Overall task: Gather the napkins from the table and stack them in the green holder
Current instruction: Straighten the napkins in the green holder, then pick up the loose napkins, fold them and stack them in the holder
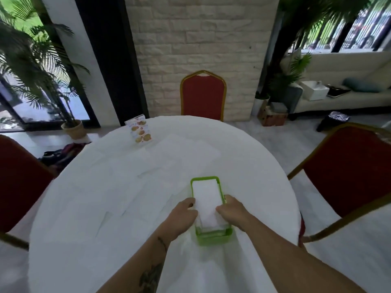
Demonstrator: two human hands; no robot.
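We see a white napkin stack (206, 203) lying in the green holder (213, 236) on the white surface (127, 197). Our left hand (185, 214) and right hand (231, 211) pinch its near sides, each grip clamped on it.

restaurant dining room, round clothed table (127, 197), banquet chairs (203, 96), menu card (139, 132)

Loose white paper napkins (148, 163) barely distinguishable against white tablecloth (84, 229); count unclear. Picture-printed menu card (141, 132): text illegible. Both forearms cut by bottom edge.
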